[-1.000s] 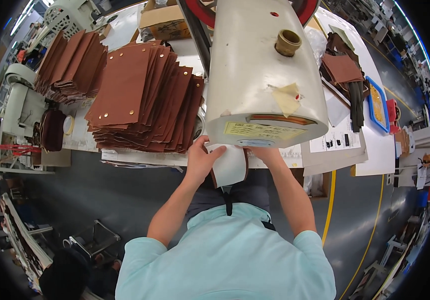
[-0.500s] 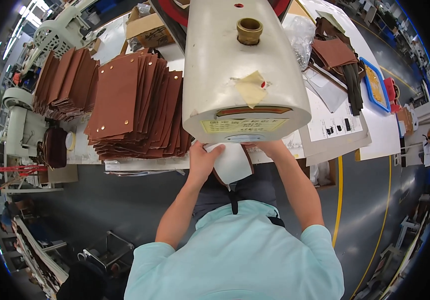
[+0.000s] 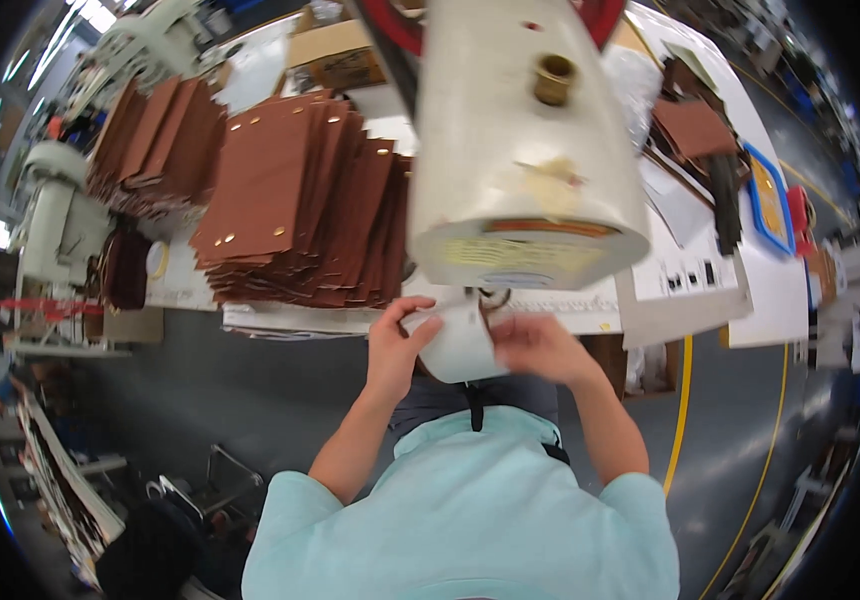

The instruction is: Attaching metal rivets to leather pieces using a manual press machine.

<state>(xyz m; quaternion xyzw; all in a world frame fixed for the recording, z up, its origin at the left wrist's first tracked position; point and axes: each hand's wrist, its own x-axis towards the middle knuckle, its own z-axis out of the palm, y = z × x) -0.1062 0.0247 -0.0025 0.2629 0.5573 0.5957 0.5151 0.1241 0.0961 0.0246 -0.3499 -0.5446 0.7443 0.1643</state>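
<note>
Just in front of the cream machine head, I hold a curved panel with its white side up and a brown edge showing. My left hand pinches the panel's left side between thumb and fingers. Against its right edge is my right hand, its fingers smeared by motion, so I cannot see whether they grip. Behind the panel, a small dark metal part shows under the machine head. To the left stands a tall pile of brown panels with brass-coloured studs at their corners.
Another stack of brown pieces lies farther left, near a cardboard box. On the right are clear plastic wrap, brown and dark scraps, printed paper and a blue tray of small yellowish pieces. A box sits below the table edge.
Both hands and the panel have come out from under the machine head toward me. The panel is now more curved, and my right hand has moved closer to its right edge.
</note>
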